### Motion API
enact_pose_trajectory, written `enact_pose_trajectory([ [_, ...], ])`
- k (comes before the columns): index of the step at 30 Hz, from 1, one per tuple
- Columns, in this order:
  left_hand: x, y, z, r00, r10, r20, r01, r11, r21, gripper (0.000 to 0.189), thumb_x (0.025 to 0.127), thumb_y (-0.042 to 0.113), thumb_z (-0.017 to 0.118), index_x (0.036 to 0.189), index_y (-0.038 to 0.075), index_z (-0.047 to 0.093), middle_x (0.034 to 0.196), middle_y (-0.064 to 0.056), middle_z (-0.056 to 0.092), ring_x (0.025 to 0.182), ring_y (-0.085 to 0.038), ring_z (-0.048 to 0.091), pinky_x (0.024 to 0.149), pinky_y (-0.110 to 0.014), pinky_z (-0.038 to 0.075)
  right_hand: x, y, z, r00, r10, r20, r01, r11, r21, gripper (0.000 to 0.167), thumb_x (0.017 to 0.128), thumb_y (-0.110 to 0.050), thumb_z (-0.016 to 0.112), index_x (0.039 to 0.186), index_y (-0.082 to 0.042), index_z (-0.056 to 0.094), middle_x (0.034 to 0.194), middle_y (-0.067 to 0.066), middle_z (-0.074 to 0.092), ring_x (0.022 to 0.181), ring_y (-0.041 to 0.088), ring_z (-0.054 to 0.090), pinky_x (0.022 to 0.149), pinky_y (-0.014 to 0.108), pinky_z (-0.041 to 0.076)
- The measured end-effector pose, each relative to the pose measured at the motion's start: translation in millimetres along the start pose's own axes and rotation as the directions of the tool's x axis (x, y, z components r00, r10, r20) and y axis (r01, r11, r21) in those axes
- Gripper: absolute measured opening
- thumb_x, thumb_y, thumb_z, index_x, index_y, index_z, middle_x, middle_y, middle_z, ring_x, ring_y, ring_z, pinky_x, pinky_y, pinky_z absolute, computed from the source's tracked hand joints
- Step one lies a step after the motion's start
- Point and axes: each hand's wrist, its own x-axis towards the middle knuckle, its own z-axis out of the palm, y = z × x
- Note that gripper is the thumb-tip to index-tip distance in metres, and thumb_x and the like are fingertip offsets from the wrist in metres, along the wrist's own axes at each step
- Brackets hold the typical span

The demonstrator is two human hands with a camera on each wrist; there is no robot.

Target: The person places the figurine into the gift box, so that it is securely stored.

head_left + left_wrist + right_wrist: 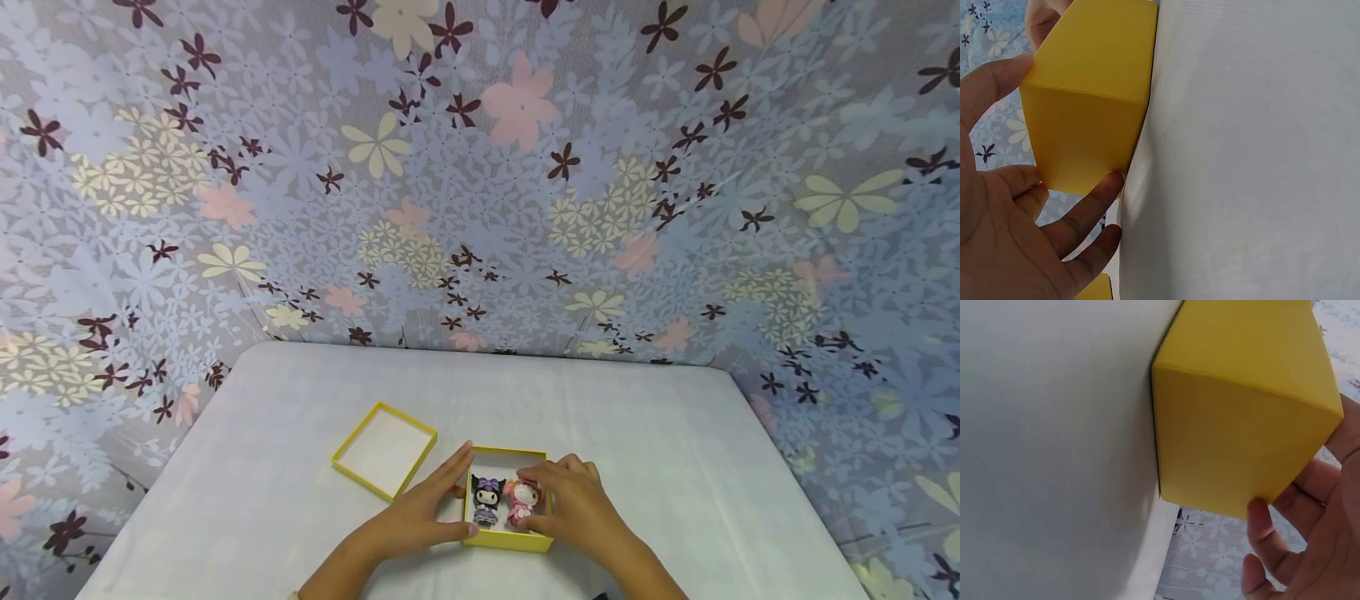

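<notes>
An open yellow box [507,542] with a pale inside stands near the front of the table. In it lie two small figurines side by side: one in black and purple [487,497] on the left, one in pink and white [523,495] on the right. My left hand [416,518] holds the box's left side, thumb at the near corner and fingers reaching to the far one. Over the right wall reaches my right hand [583,505], its thumb and forefinger around the pink figurine. Both wrist views show the box's plain outer walls [1085,134]; the figurines are hidden there.
Left of the box and farther back, a square yellow-edged lid [384,451] lies with its pale inside up. A white cloth covers the table [645,433]. Behind it rises a flower-patterned backdrop [480,208].
</notes>
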Motion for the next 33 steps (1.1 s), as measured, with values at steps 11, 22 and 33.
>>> enact_pose_trajectory([
  [11, -2.4, 1.1, 0.1, 1.0, 0.001, -0.006, -0.001, 1.0, 0.012, 0.098, 0.089, 0.06, 0.067, 0.164, 0.033, 0.01, 0.17, 0.02, -0.001, 0.127, -0.009, 0.057, 0.116, -0.062, 0.036, 5.1, -7.5, 2.5, 0.993, 0.037, 0.114, -0.035, 0.999, -0.021, 0.062, 0.068, -0.052, 0.089, 0.119, -0.02, 0.071, 0.119, -0.007, 0.073, 0.094, 0.011, 0.055, 0.081, 0.033, 0.044],
  [22, -3.0, 2.3, 0.2, 1.0, -0.006, -0.015, 0.005, 1.0, -0.004, 0.1, 0.086, 0.058, 0.071, 0.163, 0.034, 0.013, 0.169, 0.023, 0.001, 0.157, -0.026, 0.021, 0.123, -0.062, 0.021, 3.1, -4.4, -0.6, 0.992, 0.032, 0.124, -0.028, 0.999, -0.035, 0.074, 0.069, -0.057, 0.085, 0.129, -0.018, 0.067, 0.127, -0.006, 0.07, 0.1, 0.012, 0.056, 0.091, 0.038, 0.05],
  [33, -4.2, 7.4, -6.2, 0.994, -0.058, -0.092, 0.053, 0.997, -0.05, 0.09, 0.09, 0.049, 0.073, 0.16, 0.046, 0.016, 0.171, 0.007, 0.018, 0.151, -0.034, 0.034, 0.12, -0.06, 0.032, -1.5, -0.5, -20.9, 0.997, 0.028, 0.075, -0.032, 0.998, 0.058, 0.059, 0.084, -0.042, 0.081, 0.137, -0.024, 0.063, 0.128, -0.012, 0.066, 0.108, 0.008, 0.059, 0.095, 0.04, 0.055],
])
